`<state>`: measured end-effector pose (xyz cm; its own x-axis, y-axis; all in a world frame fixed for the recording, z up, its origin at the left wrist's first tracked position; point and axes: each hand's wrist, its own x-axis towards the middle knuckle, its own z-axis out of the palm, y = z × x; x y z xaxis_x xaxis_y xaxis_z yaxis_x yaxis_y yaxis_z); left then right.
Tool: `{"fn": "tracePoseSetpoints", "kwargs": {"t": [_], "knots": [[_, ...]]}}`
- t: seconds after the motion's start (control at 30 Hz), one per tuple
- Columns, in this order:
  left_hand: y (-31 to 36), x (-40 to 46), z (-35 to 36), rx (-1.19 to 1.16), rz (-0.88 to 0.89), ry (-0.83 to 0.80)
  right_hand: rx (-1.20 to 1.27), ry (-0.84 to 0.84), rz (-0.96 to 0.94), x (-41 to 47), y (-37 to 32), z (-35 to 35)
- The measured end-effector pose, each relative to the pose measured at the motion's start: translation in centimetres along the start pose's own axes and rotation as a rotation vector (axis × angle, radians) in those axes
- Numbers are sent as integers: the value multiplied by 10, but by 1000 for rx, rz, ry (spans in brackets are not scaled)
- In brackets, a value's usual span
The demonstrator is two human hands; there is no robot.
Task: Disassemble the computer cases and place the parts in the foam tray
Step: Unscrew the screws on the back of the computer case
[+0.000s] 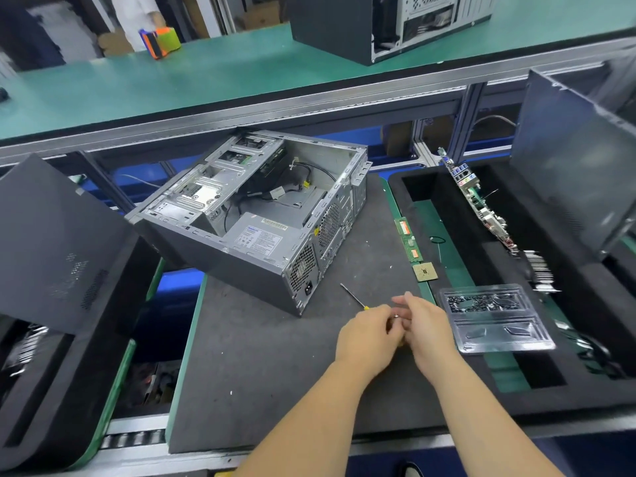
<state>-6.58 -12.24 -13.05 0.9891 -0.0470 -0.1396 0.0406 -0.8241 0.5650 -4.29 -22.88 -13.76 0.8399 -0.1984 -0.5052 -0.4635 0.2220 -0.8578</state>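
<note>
My left hand [366,333] and my right hand [428,325] meet above the grey mat [261,356], fingertips together. Between them they pinch a small silver screw [395,316]. A thin screwdriver [351,295] lies on the mat just beyond my left hand, its yellow handle mostly hidden behind the knuckles. The open computer case [254,215] lies on its side at the mat's far end, with the power supply and cables still inside. The black foam tray [488,394] to the right holds a motherboard [481,204] standing on edge.
A clear plastic screw box [495,318] sits on the foam tray by my right hand. A memory stick [409,241] and a CPU chip [425,271] lie along the tray's green edge. Black side panels lean at the left [51,242] and right [571,160]. Another case [378,25] stands on the upper conveyor.
</note>
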Motion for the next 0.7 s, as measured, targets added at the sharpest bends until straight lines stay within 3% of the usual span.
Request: {"fn": "tracePoseSetpoints", "kwargs": {"t": [0.13, 0.23, 0.37, 0.53, 0.7], "knots": [[27, 12, 1, 79, 145, -30, 417, 31, 176, 1, -14, -18], [35, 17, 5, -135, 119, 6, 552, 103, 166, 8, -27, -42], [32, 23, 6, -325, -29, 124, 481, 207, 108, 22, -44, -71], [30, 33, -16, -359, -22, 260, 367, 375, 90, 26, -51, -75], [32, 54, -84, -350, 64, 479, 240, 297, 68, 28, -39, -55]]}}
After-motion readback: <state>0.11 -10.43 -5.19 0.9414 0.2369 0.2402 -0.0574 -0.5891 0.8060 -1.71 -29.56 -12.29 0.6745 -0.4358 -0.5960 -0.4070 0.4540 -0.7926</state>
